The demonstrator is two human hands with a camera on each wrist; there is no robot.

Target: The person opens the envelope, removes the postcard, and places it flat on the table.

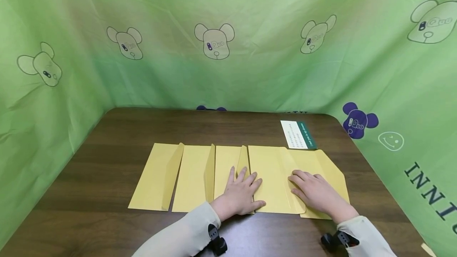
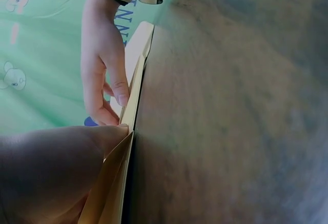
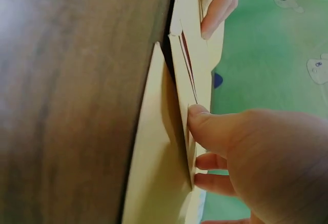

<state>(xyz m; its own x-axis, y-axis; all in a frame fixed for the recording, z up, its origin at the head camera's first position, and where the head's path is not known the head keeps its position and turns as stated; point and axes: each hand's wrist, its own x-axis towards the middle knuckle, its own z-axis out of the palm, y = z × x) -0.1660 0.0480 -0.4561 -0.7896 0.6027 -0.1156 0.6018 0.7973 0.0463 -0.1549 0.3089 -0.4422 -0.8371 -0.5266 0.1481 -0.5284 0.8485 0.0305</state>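
Observation:
Several yellow paper envelopes lie side by side in a row. My left hand rests with spread fingers near the lower middle of the row, over the third envelope and the left edge of the fourth envelope. The left thumb points right along the fourth one's near edge. My right hand touches the right side of the fourth envelope, fingertips and thumb on its flap. That side overlaps the rightmost envelope. In the right wrist view, a narrow slit shows beside the thumb.
A white and green printed card lies behind the right end of the row. Raised flaps stand on the leftmost envelope and second envelope. Green patterned cloth surrounds the dark wooden table at the back and sides.

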